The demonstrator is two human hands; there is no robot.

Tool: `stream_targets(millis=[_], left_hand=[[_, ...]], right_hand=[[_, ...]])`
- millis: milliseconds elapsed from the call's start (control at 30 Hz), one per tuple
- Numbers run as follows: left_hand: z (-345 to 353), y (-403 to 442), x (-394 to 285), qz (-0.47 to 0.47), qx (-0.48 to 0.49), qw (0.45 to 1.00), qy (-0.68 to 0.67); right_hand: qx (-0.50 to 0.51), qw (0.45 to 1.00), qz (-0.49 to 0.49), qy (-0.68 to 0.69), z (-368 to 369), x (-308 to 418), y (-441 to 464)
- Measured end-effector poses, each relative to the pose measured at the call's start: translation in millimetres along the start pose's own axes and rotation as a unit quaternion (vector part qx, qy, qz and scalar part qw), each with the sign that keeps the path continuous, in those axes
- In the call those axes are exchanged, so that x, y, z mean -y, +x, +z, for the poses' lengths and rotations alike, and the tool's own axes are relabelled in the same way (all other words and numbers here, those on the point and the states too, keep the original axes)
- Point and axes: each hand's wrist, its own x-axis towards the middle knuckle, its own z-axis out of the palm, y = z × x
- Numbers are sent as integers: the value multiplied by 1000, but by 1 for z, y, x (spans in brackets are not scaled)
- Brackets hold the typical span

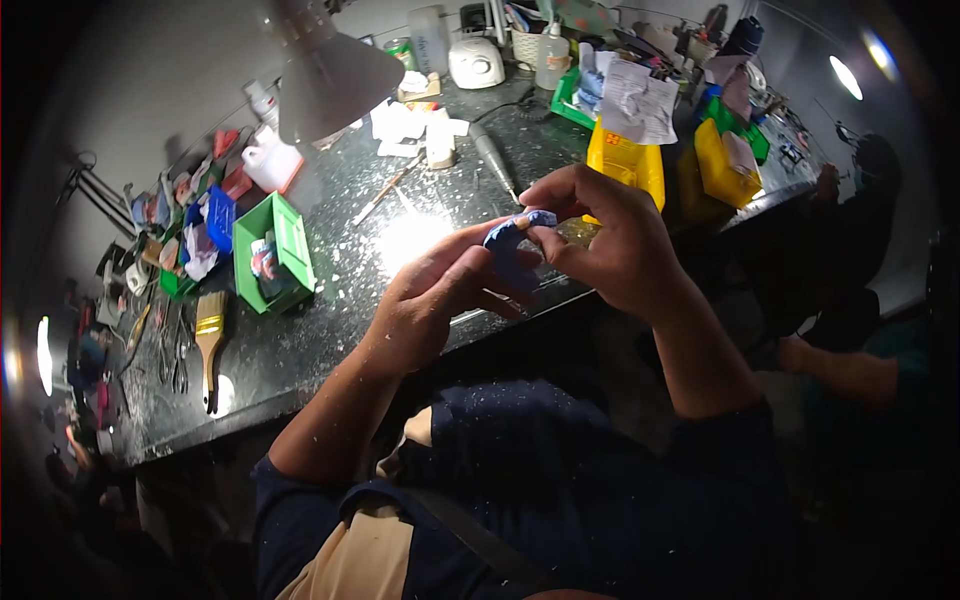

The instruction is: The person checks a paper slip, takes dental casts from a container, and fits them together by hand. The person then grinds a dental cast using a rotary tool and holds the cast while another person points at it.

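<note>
Above the front edge of the bench, a small curved blue dental model [505,234] with a tan spot on it is held between my two hands. My left hand [438,290] supports it from the left, with the thumb and fingers around its lower side. From the right, my right hand [618,238] pinches its upper end between thumb and fingers. Part of the model is hidden behind the fingers. Just beyond the hands, a grey rotary handpiece [490,160] lies on the bench with its metal tip towards me.
A lamp [325,80] hangs over the dark, dusty bench [345,285]. On the left are a green bin [292,245] with a dental model inside and a flat brush [209,335]. Yellow bins [628,168] [725,170] stand right. Another person's arm [840,372] is at far right.
</note>
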Motion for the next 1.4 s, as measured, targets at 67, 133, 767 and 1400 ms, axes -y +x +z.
stream_targets(millis=[67,133,767,1400], left_hand=[[0,-7,0,-9,-5,1000,-9],[-8,-14,4,-3,-17,1000,-7],[-73,-47,-14,18,-74,997,-15],[-156,-13,-11,-22,-179,968,-172]], right_hand=[[6,1000,2,-9,6,2,0],[20,1000,4,-13,-4,0,5],[259,874,129,-390,-81,-125,39],[68,929,194,309,31,-61,57]])
